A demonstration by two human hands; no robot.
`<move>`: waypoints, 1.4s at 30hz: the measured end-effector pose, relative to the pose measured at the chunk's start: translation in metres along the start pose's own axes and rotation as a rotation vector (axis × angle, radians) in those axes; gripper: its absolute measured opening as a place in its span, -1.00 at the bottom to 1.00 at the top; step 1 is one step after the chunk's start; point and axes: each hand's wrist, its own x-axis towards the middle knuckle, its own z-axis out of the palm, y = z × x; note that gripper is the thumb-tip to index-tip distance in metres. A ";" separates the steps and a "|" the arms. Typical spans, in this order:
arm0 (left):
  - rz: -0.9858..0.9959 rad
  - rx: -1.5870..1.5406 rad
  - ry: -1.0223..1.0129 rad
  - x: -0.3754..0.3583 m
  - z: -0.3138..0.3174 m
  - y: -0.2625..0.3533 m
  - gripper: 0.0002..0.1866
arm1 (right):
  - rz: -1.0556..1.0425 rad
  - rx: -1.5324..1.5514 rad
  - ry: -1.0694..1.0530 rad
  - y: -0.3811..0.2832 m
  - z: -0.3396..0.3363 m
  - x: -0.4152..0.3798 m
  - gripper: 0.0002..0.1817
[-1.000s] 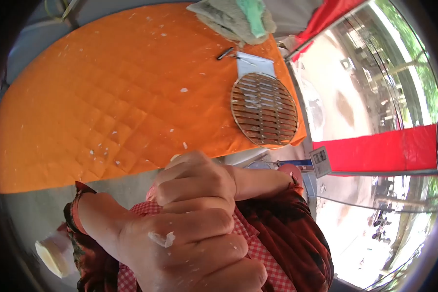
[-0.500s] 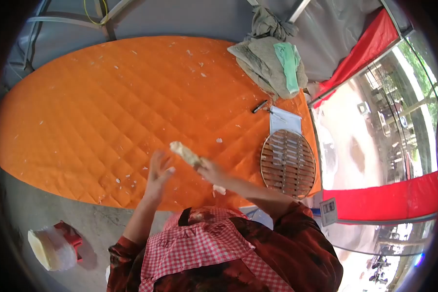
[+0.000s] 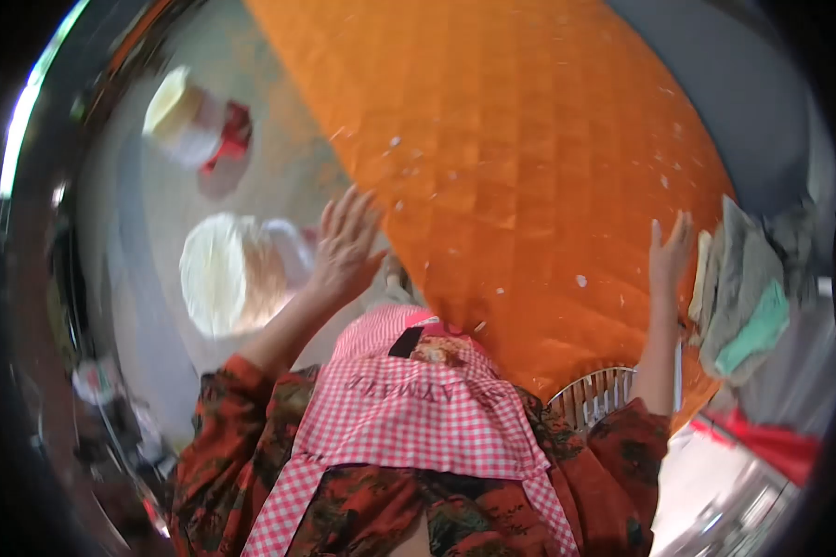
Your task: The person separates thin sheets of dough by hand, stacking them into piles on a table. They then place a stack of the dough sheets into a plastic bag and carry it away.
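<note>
My left hand (image 3: 346,243) is held up beside the orange quilted cover (image 3: 529,186), with its fingers spread and nothing in it. Over the cover's right part, my right hand (image 3: 671,252) has its fingers apart and holds nothing. Just right of it lies a pale, long thing (image 3: 701,276) against the grey cloths (image 3: 741,283); what it is I cannot make out. A green cloth (image 3: 755,330) lies on the grey ones. Small white scraps (image 3: 581,280) are scattered over the cover.
A white-covered round container (image 3: 215,276) stands on the floor at the left. Behind it is a pale-topped bundle (image 3: 181,116) next to a red object (image 3: 236,130). The slatted round rack (image 3: 593,395) is partly hidden by my right arm. Red fabric (image 3: 780,446) hangs at the lower right.
My view has turned left, bringing the floor containers in. My right hand has let go of the pale long piece and moved right, near the cloths. My hands are farther apart.
</note>
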 end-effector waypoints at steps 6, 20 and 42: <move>0.151 0.081 -0.102 -0.001 -0.012 0.024 -0.25 | -0.684 0.821 -0.177 -0.241 0.013 -0.088 -0.51; -0.404 -0.378 -0.309 -0.151 0.043 -0.166 -0.85 | -0.942 0.400 -0.171 -0.441 0.130 -0.061 -0.59; -1.805 -0.933 0.374 -0.341 0.178 -0.191 -0.77 | -1.128 0.090 -1.104 -0.539 0.185 0.003 -0.76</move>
